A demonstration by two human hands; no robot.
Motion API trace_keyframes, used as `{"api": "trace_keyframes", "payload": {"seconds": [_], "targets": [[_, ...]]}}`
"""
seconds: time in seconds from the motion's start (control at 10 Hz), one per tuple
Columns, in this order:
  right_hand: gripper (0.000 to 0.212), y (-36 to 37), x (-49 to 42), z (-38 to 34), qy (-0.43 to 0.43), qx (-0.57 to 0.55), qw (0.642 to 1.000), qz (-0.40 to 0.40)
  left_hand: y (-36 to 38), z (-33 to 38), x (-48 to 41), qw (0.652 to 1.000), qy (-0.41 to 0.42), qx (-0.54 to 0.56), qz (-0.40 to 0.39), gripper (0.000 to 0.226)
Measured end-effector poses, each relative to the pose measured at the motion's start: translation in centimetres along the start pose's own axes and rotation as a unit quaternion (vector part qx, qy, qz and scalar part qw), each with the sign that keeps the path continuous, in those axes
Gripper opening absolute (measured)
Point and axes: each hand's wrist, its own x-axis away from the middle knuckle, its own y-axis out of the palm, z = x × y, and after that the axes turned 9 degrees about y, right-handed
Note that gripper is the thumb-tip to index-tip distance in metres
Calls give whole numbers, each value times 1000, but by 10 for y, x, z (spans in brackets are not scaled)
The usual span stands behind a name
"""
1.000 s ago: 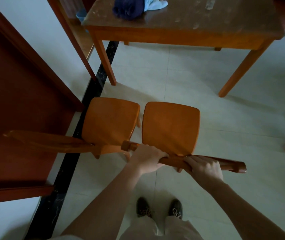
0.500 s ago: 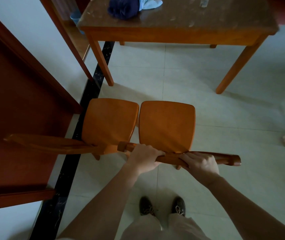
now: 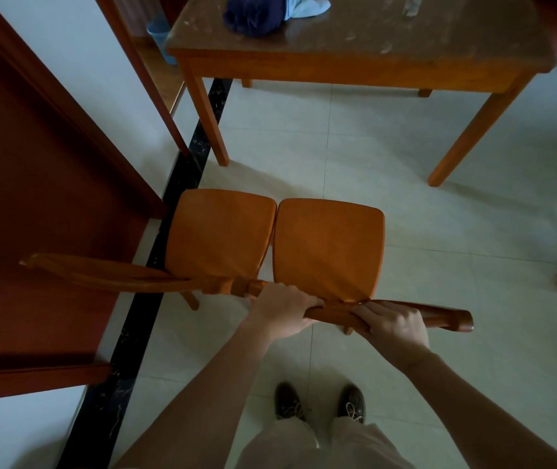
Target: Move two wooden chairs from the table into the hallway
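gripping the top rail of the right chair (image 3: 327,245) with both hands, the person stands just behind it; the left hand (image 3: 282,308) wraps the rail near its left end and the right hand (image 3: 393,324) wraps it further right, fingers (image 3: 365,311) of each curled tight around the wood. this chair's seat sits edge to edge with the left chair (image 3: 219,231), which stands over the black floor strip (image 3: 155,299) beside the red-brown door (image 3: 33,198). both chairs are well clear of the surface (image 3: 371,49), which carries a dark blue cloth (image 3: 253,15).

judging from this, the step in hand is nudging the second chair into line with the first. to do it well, keep the two hands spread on the rail so the chair does not twist, lift slightly rather than drag the legs on the tile, and stop once the seats meet so the left chair is not shoved into the door. whether the legs are touching the floor cannot be told.
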Motion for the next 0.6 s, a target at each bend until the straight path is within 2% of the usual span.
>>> {"api": "trace_keyframes", "payload": {"seconds": [0.2, 0.3, 0.4, 0.5, 0.6], "targets": [[31, 1, 1, -5, 8, -3, 1000, -17, -2, -2, 4, 1000, 5, 1, -10, 35], [24, 3, 3, -5, 12, -3, 1000, -15, 1, -2, 6, 1000, 9, 4, 4, 35], [35, 0, -2, -9, 33, -12, 999, -30, -1, -5, 8, 999, 10, 29, 15, 33], [55, -11, -5, -19, 66, -30, 996, -54, -4, -7, 11, 998, 11, 61, 7, 47], [69, -26, -21, -31, 151, -159, 972, -78, -23, -13, 8, 966, -61, 241, 66, 86]]}}
